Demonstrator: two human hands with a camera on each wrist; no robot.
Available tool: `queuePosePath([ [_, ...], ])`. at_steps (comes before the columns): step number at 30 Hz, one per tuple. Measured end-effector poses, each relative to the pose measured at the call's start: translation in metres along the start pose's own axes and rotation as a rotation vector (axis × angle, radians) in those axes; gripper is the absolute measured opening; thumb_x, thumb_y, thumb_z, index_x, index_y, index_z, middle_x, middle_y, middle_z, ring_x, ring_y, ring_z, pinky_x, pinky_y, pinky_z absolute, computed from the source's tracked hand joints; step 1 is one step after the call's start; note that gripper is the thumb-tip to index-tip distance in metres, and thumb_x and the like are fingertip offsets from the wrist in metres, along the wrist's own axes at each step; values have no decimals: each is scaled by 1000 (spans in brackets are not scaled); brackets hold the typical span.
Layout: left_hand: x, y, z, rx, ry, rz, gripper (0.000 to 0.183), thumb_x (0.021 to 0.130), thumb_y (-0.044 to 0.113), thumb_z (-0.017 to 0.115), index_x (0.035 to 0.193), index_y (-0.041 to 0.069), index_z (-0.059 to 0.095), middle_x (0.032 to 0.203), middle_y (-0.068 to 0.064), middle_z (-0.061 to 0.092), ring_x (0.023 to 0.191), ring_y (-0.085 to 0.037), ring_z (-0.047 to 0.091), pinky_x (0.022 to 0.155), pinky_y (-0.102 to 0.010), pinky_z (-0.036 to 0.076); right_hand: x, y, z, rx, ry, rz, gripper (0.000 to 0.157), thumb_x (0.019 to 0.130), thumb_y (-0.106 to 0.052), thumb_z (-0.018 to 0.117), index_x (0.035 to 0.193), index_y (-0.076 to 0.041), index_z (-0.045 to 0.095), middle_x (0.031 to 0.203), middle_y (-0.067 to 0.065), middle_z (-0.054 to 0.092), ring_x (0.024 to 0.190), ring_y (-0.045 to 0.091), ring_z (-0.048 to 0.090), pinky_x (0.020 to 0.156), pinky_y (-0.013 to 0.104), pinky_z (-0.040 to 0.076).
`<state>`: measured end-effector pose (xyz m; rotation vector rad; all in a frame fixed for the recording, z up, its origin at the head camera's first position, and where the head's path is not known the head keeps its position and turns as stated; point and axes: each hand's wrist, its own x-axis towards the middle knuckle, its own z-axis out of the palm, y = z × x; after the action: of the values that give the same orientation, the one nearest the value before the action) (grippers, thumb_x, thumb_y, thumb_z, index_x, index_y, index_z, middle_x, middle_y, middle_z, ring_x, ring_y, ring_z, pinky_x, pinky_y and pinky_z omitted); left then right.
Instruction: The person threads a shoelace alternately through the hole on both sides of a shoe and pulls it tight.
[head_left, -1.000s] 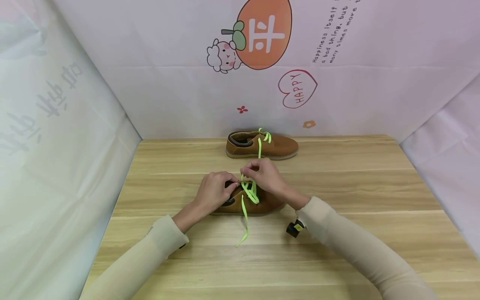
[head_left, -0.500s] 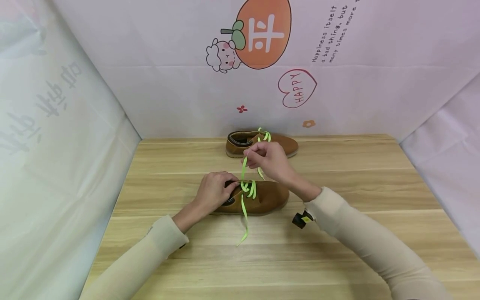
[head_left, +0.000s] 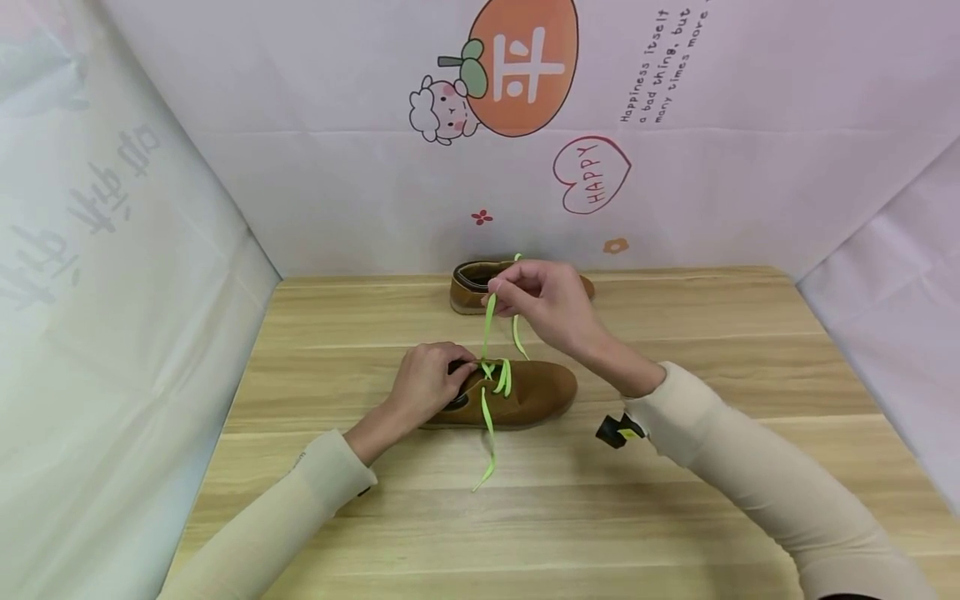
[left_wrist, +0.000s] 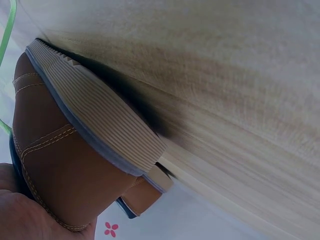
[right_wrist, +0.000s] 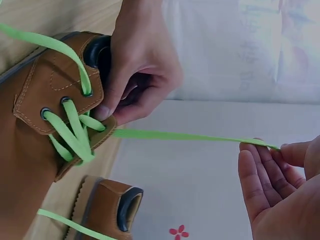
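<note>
A brown leather shoe (head_left: 543,393) with neon green lacing sits on the table, toe to the right. My left hand (head_left: 427,379) grips it at the opening; in the right wrist view the thumb and fingers pinch the eyelet flap (right_wrist: 109,125). Above and beyond the shoe, my right hand (head_left: 553,307) pinches the tip of a green shoelace (right_wrist: 190,136), which runs taut from an eyelet beside the left thumb. The other lace end (head_left: 489,442) hangs over the near side onto the wood. In the left wrist view, the shoe's ribbed sole (left_wrist: 105,115) faces the camera.
A matching brown shoe (head_left: 468,297) stands at the back edge by the printed white wall sheet (head_left: 337,200), partly behind my right hand. Its own green lace (head_left: 518,337) trails toward the front. A black wrist camera (head_left: 618,432) hangs below the right sleeve.
My right hand has risen and moved away from the near shoe, drawing the lace out straight. The loops over the tongue have become smaller. My left hand has stayed in place.
</note>
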<state>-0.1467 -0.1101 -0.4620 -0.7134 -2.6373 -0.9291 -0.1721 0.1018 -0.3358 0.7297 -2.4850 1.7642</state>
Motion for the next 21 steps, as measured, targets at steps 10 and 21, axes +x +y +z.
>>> queuePosePath([
  [10,0,0,0,-16,1,-1,6,92,5,81,92,11,84,92,-1,81,86,-18,78,73,-38,62,-10,-19,6,-30,-21,-72,9,101,-3,71,96,2,77,94,12,79,79,16,77,77,30,63],
  [21,-1,-2,2,-24,16,13,6,93,4,81,94,10,82,92,-2,80,85,-18,77,73,-36,62,-20,-21,12,-120,-63,-165,8,96,-1,75,92,-5,81,91,6,79,77,11,74,71,24,60],
])
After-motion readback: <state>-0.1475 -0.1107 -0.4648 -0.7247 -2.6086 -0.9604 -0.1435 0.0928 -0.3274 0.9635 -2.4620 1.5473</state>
